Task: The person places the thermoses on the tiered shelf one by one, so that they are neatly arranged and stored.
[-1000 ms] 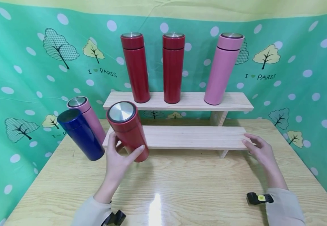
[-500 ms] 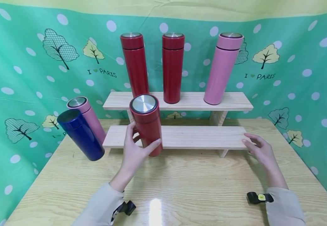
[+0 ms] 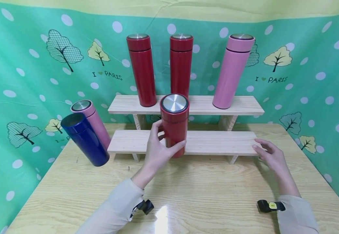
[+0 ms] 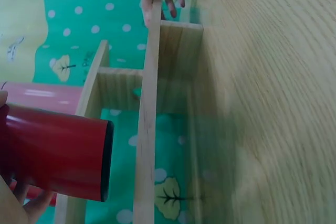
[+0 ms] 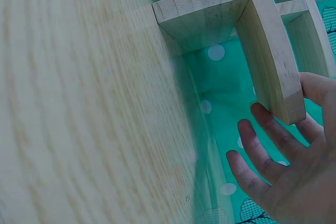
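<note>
My left hand (image 3: 159, 151) grips a red thermos flask (image 3: 176, 126) with a silver lid top, held upright in front of the lower board (image 3: 219, 142) of a two-tier wooden shelf. In the left wrist view the flask (image 4: 58, 150) lies sideways across the picture, its dark-rimmed base apart from the board edge (image 4: 147, 129). My right hand (image 3: 271, 157) holds the right end of that lower board. Seen from the right wrist, the hand (image 5: 299, 177) has the board's end (image 5: 291, 98) between thumb and fingers, with several fingers spread below it.
On the upper board (image 3: 201, 105) stand two red flasks (image 3: 142, 74) (image 3: 181, 68) and a pink flask (image 3: 233, 73). At the left, a blue flask (image 3: 85, 139) stands before another pink flask (image 3: 97, 122) on the table (image 3: 204, 198). A green dotted curtain (image 3: 26, 81) hangs behind.
My left hand has carried the red flask to the right and slightly away from me, from the lower board's left end to near its middle. My right hand has stayed at the board's end.
</note>
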`<act>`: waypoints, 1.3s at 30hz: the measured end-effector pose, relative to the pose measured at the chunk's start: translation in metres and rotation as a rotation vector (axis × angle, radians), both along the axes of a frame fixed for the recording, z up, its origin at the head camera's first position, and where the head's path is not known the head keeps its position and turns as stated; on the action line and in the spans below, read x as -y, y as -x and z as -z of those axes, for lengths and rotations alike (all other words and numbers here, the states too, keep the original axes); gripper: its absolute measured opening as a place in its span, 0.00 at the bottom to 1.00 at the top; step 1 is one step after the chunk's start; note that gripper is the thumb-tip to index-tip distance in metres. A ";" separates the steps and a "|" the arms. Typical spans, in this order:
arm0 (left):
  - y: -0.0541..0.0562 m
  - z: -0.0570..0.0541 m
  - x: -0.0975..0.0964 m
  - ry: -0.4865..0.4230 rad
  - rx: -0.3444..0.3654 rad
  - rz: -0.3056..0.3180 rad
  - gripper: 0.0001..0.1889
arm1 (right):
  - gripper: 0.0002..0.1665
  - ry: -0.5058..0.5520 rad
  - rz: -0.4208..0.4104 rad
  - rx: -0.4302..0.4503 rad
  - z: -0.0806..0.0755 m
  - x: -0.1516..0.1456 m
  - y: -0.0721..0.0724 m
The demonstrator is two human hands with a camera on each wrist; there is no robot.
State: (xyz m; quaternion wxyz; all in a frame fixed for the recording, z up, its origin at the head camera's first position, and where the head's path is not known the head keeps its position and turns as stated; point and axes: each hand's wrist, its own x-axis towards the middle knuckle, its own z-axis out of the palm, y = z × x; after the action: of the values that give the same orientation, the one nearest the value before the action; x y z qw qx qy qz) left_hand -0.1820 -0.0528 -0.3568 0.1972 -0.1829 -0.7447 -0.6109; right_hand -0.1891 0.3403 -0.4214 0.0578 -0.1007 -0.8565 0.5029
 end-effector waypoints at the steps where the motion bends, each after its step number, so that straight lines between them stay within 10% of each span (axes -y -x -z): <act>1: 0.001 0.000 -0.003 0.009 -0.004 0.003 0.41 | 0.38 0.004 -0.002 -0.002 0.000 0.000 0.000; 39: 0.027 0.001 -0.083 0.045 0.115 0.080 0.43 | 0.35 0.010 -0.001 -0.008 0.003 -0.001 -0.002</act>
State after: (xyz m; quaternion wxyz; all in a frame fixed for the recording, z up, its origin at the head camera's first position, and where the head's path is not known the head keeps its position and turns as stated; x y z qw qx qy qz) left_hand -0.2088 0.0298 -0.3576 0.1253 -0.1816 -0.7605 -0.6107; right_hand -0.1874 0.3409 -0.4242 0.0607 -0.0985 -0.8538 0.5076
